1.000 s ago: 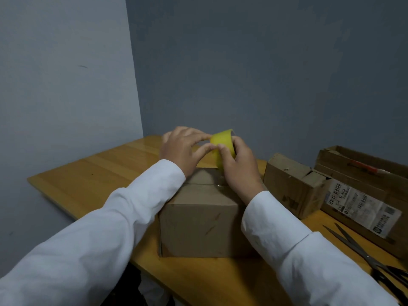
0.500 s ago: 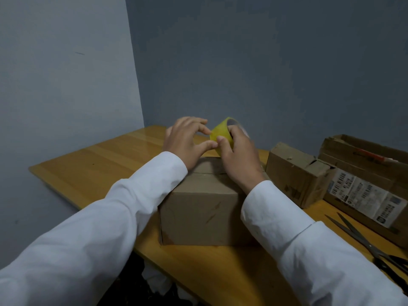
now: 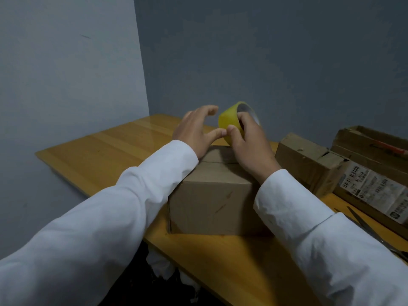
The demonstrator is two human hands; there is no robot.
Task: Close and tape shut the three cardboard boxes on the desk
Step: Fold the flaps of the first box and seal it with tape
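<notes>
Yellow tape roll [image 3: 229, 122] tilted above closed box [image 3: 212, 195].

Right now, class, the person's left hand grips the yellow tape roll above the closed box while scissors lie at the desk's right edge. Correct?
Not quite. In the head view the right hand, not the left, grips the yellow tape roll above the closed box; the scissors do lie at the right.

Hands [image 3: 223, 138] at tape roll [image 3: 229, 120] over box [image 3: 212, 195]

One head cam only, wide-angle, worn by the person, looking fwd and down, close over the desk [image 3: 114, 149]. Sleeves enter from bottom corners; walls fill upper frame. No 2nd view, so nothing shared.
</notes>
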